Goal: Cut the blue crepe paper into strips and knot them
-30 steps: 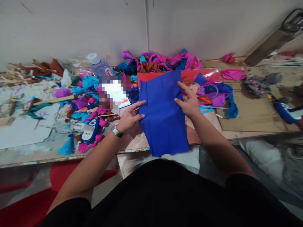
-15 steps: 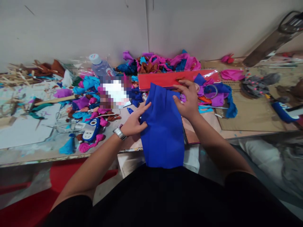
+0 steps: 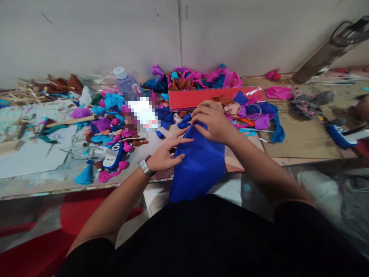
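A blue sheet, apparently crepe paper (image 3: 198,165), lies over the table's front edge and hangs toward my lap. Its far right corner is turned over to the left, leaving a slanting edge. My right hand (image 3: 211,121) is at the far end with bent fingers closed on the turned corner; the fingertips partly hide that corner. My left hand (image 3: 168,154) rests along the sheet's left edge. Its fingers are stretched out and apart, with thumb and forefinger lying on the sheet. Small blue scraps (image 3: 183,125) lie just beyond the sheet.
Behind the sheet lies a flat red pack (image 3: 198,99). Colourful crumpled pieces (image 3: 100,125), a plastic bottle (image 3: 127,81) and a blue-white power strip (image 3: 113,156) crowd the left. Tape rings (image 3: 253,112) and cardboard (image 3: 300,142) lie to the right.
My right hand has moved left across the sheet's far end, bringing its right corner over. The lower edge now slants. My left hand stays at the left edge, slightly further onto the sheet.
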`<state>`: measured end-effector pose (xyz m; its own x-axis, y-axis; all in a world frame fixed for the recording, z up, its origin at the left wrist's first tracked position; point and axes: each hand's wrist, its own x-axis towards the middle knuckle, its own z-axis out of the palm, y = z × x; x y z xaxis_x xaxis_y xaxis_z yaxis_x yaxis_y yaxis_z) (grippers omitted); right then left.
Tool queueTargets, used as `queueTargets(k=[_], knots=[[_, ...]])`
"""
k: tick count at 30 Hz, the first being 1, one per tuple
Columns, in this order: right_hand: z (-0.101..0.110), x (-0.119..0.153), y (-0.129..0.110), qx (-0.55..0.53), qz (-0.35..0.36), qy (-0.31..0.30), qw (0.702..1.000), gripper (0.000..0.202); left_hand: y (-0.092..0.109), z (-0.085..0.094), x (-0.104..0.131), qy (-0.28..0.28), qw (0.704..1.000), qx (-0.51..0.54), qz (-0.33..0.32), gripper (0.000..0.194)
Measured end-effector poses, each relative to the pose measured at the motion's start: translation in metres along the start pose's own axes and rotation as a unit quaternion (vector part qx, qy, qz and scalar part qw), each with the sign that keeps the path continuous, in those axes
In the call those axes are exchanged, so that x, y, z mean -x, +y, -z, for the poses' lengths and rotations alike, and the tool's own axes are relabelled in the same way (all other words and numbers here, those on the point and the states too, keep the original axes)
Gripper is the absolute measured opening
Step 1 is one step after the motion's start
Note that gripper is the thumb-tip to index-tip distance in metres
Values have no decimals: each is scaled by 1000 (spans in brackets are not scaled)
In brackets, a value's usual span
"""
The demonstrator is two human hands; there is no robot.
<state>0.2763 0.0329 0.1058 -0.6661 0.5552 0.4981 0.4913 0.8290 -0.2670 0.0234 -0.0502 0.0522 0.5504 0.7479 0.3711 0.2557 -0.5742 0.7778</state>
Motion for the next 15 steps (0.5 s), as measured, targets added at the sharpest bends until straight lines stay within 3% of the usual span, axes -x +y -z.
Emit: queueTargets(k=[5, 8, 11, 15], knots=[[12, 0, 12, -24, -24, 22, 999, 15, 4, -12, 22, 16, 977, 186, 105, 98], [24, 0, 24, -30, -41, 52, 997, 14, 9, -14, 38, -6, 966, 211, 148, 110], [40, 2, 33, -30, -68, 107, 991, 12, 14, -9, 54, -1, 974, 153, 166, 100], [55, 2, 44, -39, -121, 209, 970, 14, 16, 8, 69, 52, 980, 21, 192, 64]])
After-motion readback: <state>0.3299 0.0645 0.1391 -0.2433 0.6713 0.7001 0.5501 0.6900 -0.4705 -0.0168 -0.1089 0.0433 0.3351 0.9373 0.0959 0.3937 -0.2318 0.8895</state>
